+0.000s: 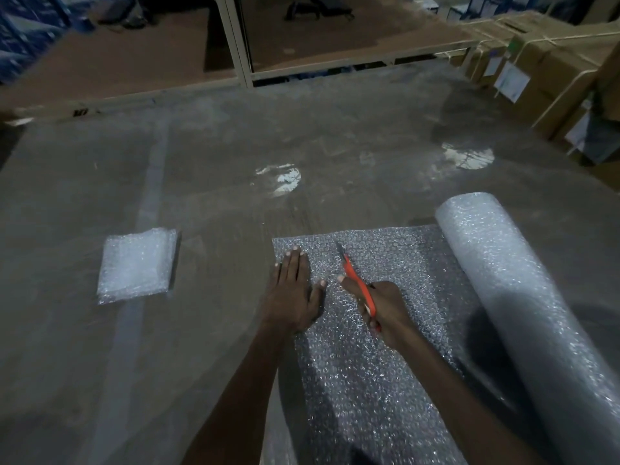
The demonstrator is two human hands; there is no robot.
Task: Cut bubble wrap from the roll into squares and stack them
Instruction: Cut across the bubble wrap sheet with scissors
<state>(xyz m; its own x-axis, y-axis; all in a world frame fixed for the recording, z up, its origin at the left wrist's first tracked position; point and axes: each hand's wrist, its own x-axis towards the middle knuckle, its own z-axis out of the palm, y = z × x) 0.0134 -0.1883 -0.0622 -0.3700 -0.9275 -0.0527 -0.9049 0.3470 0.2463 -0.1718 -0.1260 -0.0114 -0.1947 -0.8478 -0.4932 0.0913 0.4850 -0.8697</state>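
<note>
A sheet of clear bubble wrap (385,263), unrolled from a thick white-grey roll of bubble wrap (496,270), is spread flat on the worn brown table (218,162) directly in front of the person, the roll lying along its right edge. The sheet is pressed down near its left edge by the left hand (295,290), whose fingers are laid straight and close together with the thumb held out to the right. A pair of orange-handled scissors (357,283) is gripped by the right hand (382,307), the fingers curled round the handles; the metal blades are pointed away from the person over the sheet, between the two hands. Whether the blades are parted cannot be told. Well apart to the left, a small stack of cut bubble-wrap squares (137,265) is seen on the table. Beyond the table's far edge a pale metal frame (235,38) is visible, and strapped brown cardboard boxes (550,65) are stacked at the right.
</note>
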